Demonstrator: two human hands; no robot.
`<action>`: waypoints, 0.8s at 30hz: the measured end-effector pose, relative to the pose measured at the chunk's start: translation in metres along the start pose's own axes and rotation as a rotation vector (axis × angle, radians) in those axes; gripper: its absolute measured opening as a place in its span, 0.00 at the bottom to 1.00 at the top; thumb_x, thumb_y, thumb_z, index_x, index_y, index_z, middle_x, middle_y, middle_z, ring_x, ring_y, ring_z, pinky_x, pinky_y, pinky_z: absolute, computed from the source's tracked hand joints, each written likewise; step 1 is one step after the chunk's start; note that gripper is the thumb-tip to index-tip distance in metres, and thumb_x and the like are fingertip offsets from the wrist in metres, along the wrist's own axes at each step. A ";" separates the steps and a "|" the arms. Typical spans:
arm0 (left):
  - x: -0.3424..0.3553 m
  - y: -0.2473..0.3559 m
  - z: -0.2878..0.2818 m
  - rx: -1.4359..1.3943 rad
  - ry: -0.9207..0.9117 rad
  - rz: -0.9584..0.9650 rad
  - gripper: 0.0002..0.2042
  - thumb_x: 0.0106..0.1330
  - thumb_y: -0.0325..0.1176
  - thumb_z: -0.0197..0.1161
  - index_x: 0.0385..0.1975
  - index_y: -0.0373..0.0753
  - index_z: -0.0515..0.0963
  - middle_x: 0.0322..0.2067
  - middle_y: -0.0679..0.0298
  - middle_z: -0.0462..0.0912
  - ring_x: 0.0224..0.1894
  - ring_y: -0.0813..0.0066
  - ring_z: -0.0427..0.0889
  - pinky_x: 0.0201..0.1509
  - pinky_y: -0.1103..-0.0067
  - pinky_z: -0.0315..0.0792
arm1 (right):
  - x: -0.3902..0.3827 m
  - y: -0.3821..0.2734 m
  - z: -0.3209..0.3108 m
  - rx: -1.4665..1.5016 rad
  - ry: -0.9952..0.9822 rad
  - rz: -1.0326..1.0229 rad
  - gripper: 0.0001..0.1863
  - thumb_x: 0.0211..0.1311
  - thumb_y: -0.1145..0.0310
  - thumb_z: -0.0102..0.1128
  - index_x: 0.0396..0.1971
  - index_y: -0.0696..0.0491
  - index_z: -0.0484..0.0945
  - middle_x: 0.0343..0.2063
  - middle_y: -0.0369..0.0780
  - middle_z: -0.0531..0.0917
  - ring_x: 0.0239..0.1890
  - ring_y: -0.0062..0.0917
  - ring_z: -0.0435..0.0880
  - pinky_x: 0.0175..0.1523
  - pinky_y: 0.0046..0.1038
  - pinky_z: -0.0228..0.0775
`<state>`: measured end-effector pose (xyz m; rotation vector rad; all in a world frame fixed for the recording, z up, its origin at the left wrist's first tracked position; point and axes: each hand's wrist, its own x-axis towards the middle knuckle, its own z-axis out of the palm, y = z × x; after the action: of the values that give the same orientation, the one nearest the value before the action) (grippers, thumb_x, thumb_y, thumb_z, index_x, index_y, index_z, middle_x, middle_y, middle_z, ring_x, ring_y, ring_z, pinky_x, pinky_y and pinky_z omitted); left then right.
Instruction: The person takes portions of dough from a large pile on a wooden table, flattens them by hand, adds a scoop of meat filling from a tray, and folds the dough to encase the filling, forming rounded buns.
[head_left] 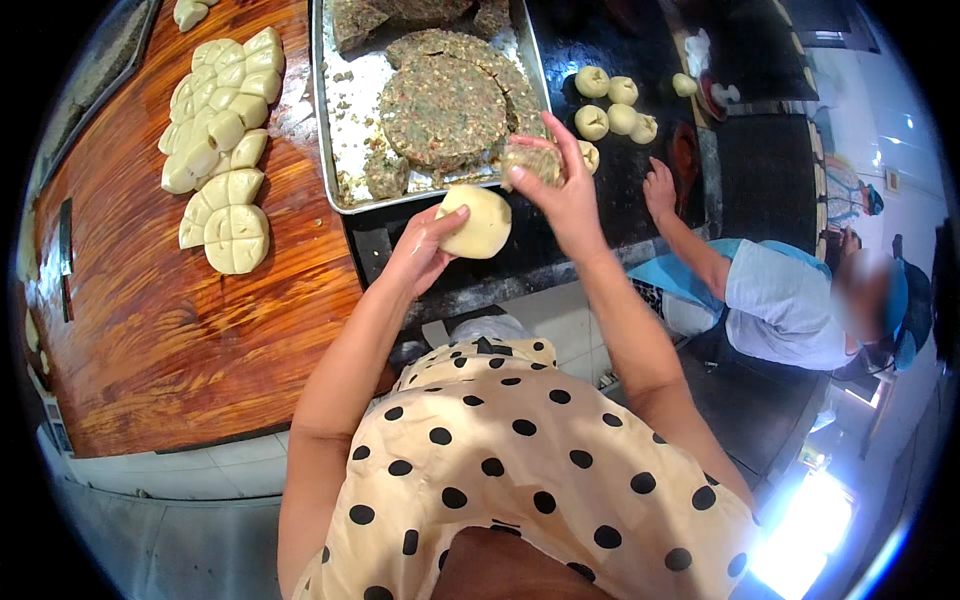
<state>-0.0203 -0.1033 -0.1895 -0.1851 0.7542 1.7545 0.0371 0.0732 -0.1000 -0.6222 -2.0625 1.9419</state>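
My left hand point(428, 243) holds a flattened pale dough disc point(478, 222), thumb on top. Just to its upper right, my right hand point(556, 185) grips a lump of speckled filling point(529, 161) between thumb and fingers. Behind both hands sits a metal tray point(330, 130), its inside lined white, holding a big mound of the same speckled filling point(440, 110). Several rounded dough balls point(592, 120) rest on the dark counter point(640, 200) to the right of the tray.
Portioned dough pieces point(235, 235) lie in clusters on the wooden worktop point(190, 370) at left. At right a co-worker in a pale shirt and blue cap point(780, 305) has a hand point(660, 185) on the dark counter. Another person point(845, 195) is farther back.
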 end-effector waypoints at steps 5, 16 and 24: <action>0.001 0.021 0.041 -0.372 -0.164 -0.070 0.25 0.72 0.48 0.54 0.61 0.38 0.65 0.56 0.56 0.75 0.58 0.65 0.77 0.60 0.65 0.75 | -0.020 0.022 0.014 -0.470 0.016 -0.447 0.47 0.47 0.68 0.74 0.67 0.56 0.58 0.52 0.43 0.80 0.57 0.34 0.78 0.70 0.41 0.56; 0.033 0.028 0.078 -0.229 0.135 0.036 0.20 0.68 0.44 0.63 0.55 0.44 0.73 0.51 0.58 0.79 0.54 0.65 0.79 0.54 0.66 0.79 | 0.006 0.026 -0.007 -0.579 0.024 -0.607 0.50 0.49 0.57 0.74 0.68 0.57 0.54 0.57 0.45 0.75 0.61 0.38 0.73 0.74 0.50 0.44; 0.056 0.033 0.112 -0.276 0.206 0.087 0.23 0.67 0.48 0.63 0.57 0.43 0.71 0.57 0.57 0.75 0.59 0.60 0.75 0.62 0.57 0.73 | 0.020 0.041 -0.028 0.535 0.310 0.120 0.39 0.71 0.43 0.44 0.68 0.61 0.57 0.64 0.46 0.67 0.66 0.32 0.65 0.72 0.34 0.50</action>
<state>-0.0402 0.0017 -0.1163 -0.5332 0.6718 1.9393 0.0380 0.1079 -0.1408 -0.8589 -1.2747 2.1702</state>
